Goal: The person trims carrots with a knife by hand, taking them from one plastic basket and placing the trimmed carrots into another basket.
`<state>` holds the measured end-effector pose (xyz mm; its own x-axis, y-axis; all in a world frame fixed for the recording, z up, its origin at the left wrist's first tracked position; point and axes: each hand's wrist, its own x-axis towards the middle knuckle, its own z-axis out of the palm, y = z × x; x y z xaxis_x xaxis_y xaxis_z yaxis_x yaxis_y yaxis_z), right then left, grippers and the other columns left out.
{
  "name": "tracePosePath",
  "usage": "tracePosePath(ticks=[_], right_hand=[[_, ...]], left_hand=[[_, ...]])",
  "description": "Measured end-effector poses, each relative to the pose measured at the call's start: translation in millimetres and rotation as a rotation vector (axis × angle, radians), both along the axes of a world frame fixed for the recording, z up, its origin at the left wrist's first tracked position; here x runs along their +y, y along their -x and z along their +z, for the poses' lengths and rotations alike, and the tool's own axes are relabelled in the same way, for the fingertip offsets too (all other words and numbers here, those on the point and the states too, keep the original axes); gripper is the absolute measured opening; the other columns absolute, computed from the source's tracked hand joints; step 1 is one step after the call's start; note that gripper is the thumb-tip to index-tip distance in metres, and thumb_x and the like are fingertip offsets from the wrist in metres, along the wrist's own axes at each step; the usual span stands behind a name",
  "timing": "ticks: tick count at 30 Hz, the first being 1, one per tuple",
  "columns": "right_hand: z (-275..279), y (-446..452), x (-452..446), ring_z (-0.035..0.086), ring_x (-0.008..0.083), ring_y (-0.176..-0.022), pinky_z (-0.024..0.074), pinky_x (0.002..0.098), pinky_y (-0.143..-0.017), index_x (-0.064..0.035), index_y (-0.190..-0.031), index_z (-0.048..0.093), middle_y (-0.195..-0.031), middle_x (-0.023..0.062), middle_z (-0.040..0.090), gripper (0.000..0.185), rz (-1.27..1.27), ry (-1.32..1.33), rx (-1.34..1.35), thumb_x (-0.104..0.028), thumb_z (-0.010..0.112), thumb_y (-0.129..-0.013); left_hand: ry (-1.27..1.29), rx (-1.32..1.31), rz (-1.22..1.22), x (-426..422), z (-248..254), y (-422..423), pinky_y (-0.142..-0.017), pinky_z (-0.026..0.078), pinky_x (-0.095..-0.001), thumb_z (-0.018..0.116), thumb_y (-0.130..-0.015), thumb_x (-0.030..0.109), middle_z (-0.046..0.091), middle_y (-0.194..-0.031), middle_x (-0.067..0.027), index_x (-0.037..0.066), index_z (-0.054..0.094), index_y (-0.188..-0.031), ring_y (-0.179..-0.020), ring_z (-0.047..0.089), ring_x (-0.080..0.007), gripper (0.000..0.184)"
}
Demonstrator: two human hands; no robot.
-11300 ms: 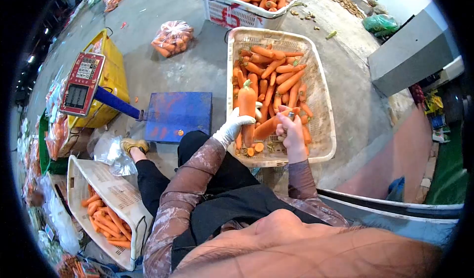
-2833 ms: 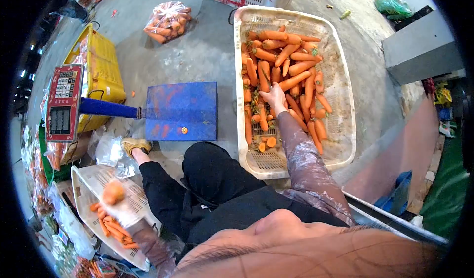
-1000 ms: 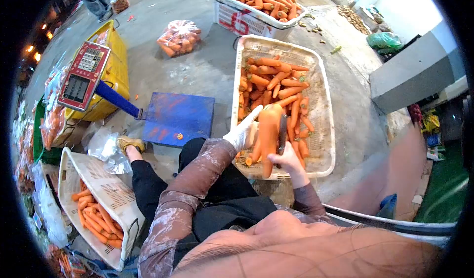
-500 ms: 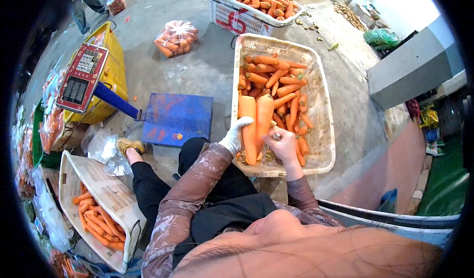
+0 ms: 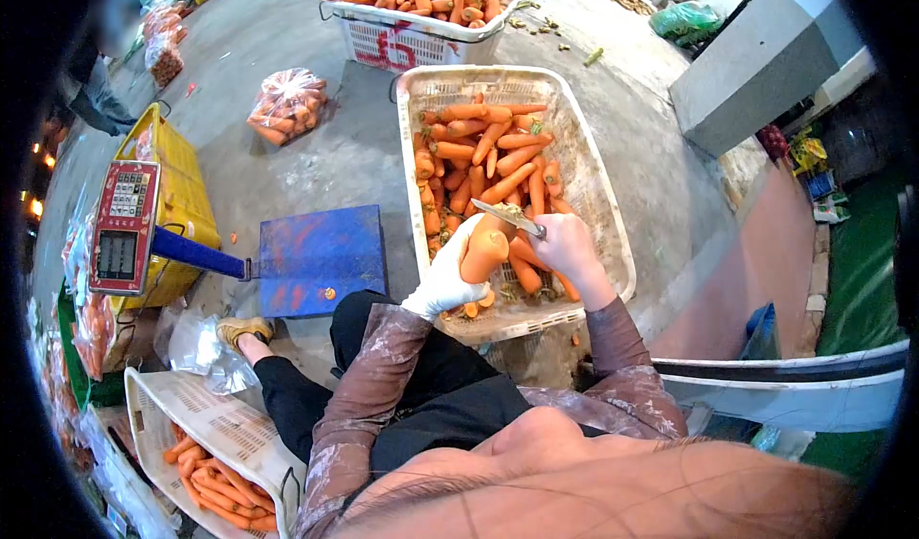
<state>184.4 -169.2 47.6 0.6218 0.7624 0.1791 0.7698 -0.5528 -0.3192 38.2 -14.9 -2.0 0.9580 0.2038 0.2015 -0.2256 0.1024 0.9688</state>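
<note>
My left hand (image 5: 448, 276), in a white glove, is wrapped round a thick carrot (image 5: 485, 256) over the near part of a white plastic crate (image 5: 580, 142). My bare right hand (image 5: 565, 250) grips a knife (image 5: 510, 216). The blade lies across the far, leafy-stubbed end of that carrot, touching it or just above; I cannot tell which. Many loose carrots (image 5: 493, 139) fill the crate's left and middle. Small cut carrot pieces (image 5: 471, 309) show beside my glove, near the front rim.
Left of the crate lies a blue scale platform (image 5: 324, 261) with a red display (image 5: 124, 228). Beyond are a bag of carrots (image 5: 289, 106) and another full crate (image 5: 412, 46). A tilted crate (image 5: 206, 410) stands by my leg. A grey pillar (image 5: 756, 60) rises at right.
The carrot in my left hand has turned and tilted, its end now toward the knife. My right hand has brought the blade across that end. The whole view has shifted somewhat.
</note>
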Motion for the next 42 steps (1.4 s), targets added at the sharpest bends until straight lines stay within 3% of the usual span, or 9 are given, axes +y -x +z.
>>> tracePosePath(ticks=[9, 11, 14, 21, 27, 29, 31, 38, 42], right_hand=[[-127.8, -111.0, -40.9, 0.064, 0.0381, -0.088, 0.0505, 0.0416, -0.077, 0.0027, -0.088, 0.067, -0.086, 0.0273, 0.064, 0.034, -0.216, 0.434, 0.461, -0.024, 0.067, -0.067], [-167.5, -116.5, -48.3, 0.063, 0.0279, -0.077, 0.0497, 0.0363, -0.070, 0.0015, -0.098, 0.059, -0.084, 0.0162, 0.063, 0.039, -0.114, 0.275, 0.361, -0.022, 0.070, -0.069], [-154.9, -101.4, -27.9, 0.061, 0.0239, -0.083, 0.0479, 0.0346, -0.076, -0.0012, -0.098, 0.059, -0.083, 0.0140, 0.062, 0.031, -0.159, 0.354, 0.524, -0.017, 0.069, -0.072], [-188.4, -111.1, 68.8, 0.045, 0.0090, -0.043, 0.0334, 0.0260, -0.038, -0.0062, -0.078, 0.059, -0.061, 0.0000, 0.054, 0.015, -0.364, -0.529, 1.066, -0.016, 0.071, -0.079], [-255.4, -112.7, 215.0, 0.051, 0.0079, -0.066, 0.0424, 0.0241, -0.058, -0.0045, -0.107, 0.063, -0.079, -0.0020, 0.060, 0.027, -0.224, -0.532, 0.929, -0.019, 0.065, -0.085], [-297.8, -119.6, 257.1, 0.061, 0.0211, -0.082, 0.0480, 0.0330, -0.076, -0.0073, -0.106, 0.065, -0.092, 0.0124, 0.064, 0.034, -0.209, -0.608, 0.848, -0.029, 0.068, -0.080], [-309.6, -116.8, 283.5, 0.045, 0.0425, -0.117, 0.0379, 0.0399, -0.099, -0.0238, -0.124, 0.054, -0.133, 0.0305, 0.031, 0.049, -0.380, -0.333, 0.730, -0.044, 0.063, -0.080], [-292.5, -93.5, 303.4, 0.055, 0.0387, -0.106, 0.0436, 0.0417, -0.093, -0.0189, -0.109, 0.066, -0.126, 0.0236, 0.046, 0.043, -0.699, -0.290, 0.628, -0.045, 0.066, -0.075], [-302.4, -92.9, 274.3, 0.065, 0.0261, -0.078, 0.0501, 0.0378, -0.073, -0.0109, -0.103, 0.070, -0.085, 0.0118, 0.069, 0.037, -0.671, -0.568, 0.639, -0.027, 0.072, -0.069]], left_hand=[[-0.167, -0.146, 0.134, 15.1, -10.9, 33.9, -0.101, 0.037, -0.0346, 0.077, -0.059, 0.018, 0.047, -0.129, -0.0106, 0.002, 0.031, -0.138, -0.119, 0.046, -0.0213, 0.093], [0.569, 0.231, 0.164, 27.0, 1.0, 103.6, -0.096, 0.043, -0.0370, 0.077, -0.059, 0.030, 0.048, -0.127, -0.0139, 0.002, 0.031, -0.138, -0.113, 0.052, -0.0247, 0.096], [0.922, -0.125, 0.393, 85.2, -10.0, 194.9, -0.093, 0.046, -0.0376, 0.069, -0.072, 0.042, 0.049, -0.121, -0.0188, -0.006, 0.027, -0.136, -0.108, 0.053, -0.0273, 0.090], [0.834, -0.374, 1.316, 156.4, -24.4, 516.6, -0.096, 0.042, -0.0373, 0.059, -0.083, 0.040, 0.048, -0.129, -0.0183, -0.002, 0.036, -0.135, -0.114, 0.049, -0.0247, 0.070], [0.905, -0.286, 1.583, 147.0, -61.4, 576.8, -0.095, 0.042, -0.0365, 0.056, -0.086, 0.037, 0.051, -0.129, -0.0144, 0.000, 0.044, -0.131, -0.113, 0.049, -0.0219, 0.059], [0.938, -0.255, 1.550, 139.4, -72.6, 569.8, -0.091, 0.043, -0.0352, 0.054, -0.088, 0.034, 0.056, -0.123, -0.0093, 0.001, 0.051, -0.123, -0.109, 0.052, -0.0189, 0.049], [0.957, -0.241, 1.527, 135.3, -84.3, 566.2, -0.089, 0.044, -0.0344, 0.053, -0.089, 0.033, 0.059, -0.120, -0.0059, 0.002, 0.057, -0.119, -0.106, 0.053, -0.0168, 0.043], [0.944, -0.120, 1.709, 100.0, -104.8, 568.1, -0.069, 0.046, -0.0266, 0.055, -0.089, 0.027, 0.063, -0.094, -0.0006, 0.005, 0.059, -0.101, -0.077, 0.056, -0.0125, 0.025], [0.920, -0.096, 1.637, 112.5, -107.3, 543.1, -0.068, 0.046, -0.0276, 0.055, -0.088, 0.025, 0.061, -0.089, -0.0011, 0.005, 0.058, -0.102, -0.074, 0.054, -0.0132, 0.025]])
